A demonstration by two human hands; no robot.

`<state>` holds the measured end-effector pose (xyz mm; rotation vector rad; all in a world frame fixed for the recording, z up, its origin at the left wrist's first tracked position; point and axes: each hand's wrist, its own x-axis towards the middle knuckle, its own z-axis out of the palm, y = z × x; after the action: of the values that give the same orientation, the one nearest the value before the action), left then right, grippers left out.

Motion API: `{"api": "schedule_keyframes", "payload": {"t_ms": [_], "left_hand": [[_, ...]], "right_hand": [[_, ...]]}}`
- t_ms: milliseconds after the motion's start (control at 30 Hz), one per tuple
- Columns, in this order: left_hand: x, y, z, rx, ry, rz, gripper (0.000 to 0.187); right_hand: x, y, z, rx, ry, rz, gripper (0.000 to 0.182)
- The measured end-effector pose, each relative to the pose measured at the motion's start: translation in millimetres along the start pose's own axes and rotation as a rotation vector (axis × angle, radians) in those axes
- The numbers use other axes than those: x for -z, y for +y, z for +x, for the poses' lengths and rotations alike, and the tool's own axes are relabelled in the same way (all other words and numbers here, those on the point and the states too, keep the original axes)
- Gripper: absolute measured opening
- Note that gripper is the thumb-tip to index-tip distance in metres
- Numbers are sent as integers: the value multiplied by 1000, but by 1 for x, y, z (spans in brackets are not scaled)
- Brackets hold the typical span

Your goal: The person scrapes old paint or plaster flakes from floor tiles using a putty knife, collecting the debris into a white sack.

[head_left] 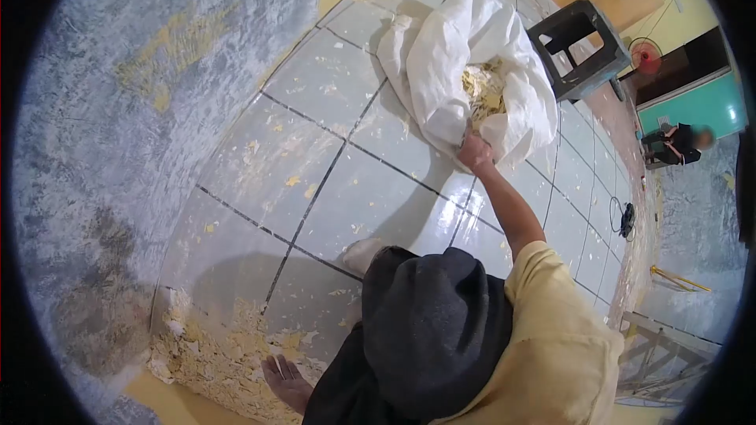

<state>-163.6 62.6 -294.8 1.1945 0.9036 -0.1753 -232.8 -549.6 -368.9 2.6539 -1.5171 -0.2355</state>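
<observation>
My right hand (476, 151) is closed on the rim of a white woven sack (441, 71), at the side nearest me. The sack stands with its mouth spread, and inside lie yellowish flakes and scraps (484, 86) that look like peeled paint. At the lower left, my left hand (287, 382) has its fingers stretched out, beside a heap of similar pale yellow scraps (228, 354) on the floor. Nothing shows in that hand. My dark-clothed knee (425, 315) fills the space between the two hands.
A dark plastic crate (583, 47) stands just beyond the sack. The scraped grey-blue wall (157, 126) runs along the left. Loose flakes dot the tiled floor (370, 197). Farther right are a black cable (627, 220), a red fan (646, 55) and a seated person (679, 144).
</observation>
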Motion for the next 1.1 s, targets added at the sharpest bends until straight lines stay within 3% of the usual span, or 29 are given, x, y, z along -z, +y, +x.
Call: {"api": "schedule_keyframes", "payload": {"t_ms": [33,67,167,333,467,567,600,633,767,867,967,1033,1100], "left_hand": [[4,-1,-1,-7,-55,41,58],[9,-1,-1,-2,-45,53,58],[17,-3,2,46,-57,41,52],[19,4,4,34,-36,-16,50],[21,10,11,1,-79,65,51],[18,15,15,18,-127,33,52],[27,15,22,-85,-242,102,52],[36,14,23,-182,-348,169,52],[3,33,4,-131,-143,259,51],[-4,41,3,-138,-107,286,43],[4,32,-1,-157,-44,335,34],[17,32,-15,-197,-143,372,32],[54,4,-21,-218,-105,375,32]], "right_hand": [[0,6,2,1,-62,105,70],[-1,11,4,1,-77,101,70],[7,33,4,80,-110,38,30],[-38,132,-65,3,-233,-82,29],[-43,212,-160,-51,-76,-80,17],[-64,277,-239,-176,-264,-109,16],[-60,287,-281,-190,-313,-154,16],[-81,326,-327,-82,-346,-160,28],[-50,359,-450,-220,-605,-147,32],[1,355,-435,-227,-678,-171,30],[62,318,-342,-95,-668,-197,29],[104,257,-256,62,-620,-205,28],[148,171,-176,263,-571,-213,27]]}}
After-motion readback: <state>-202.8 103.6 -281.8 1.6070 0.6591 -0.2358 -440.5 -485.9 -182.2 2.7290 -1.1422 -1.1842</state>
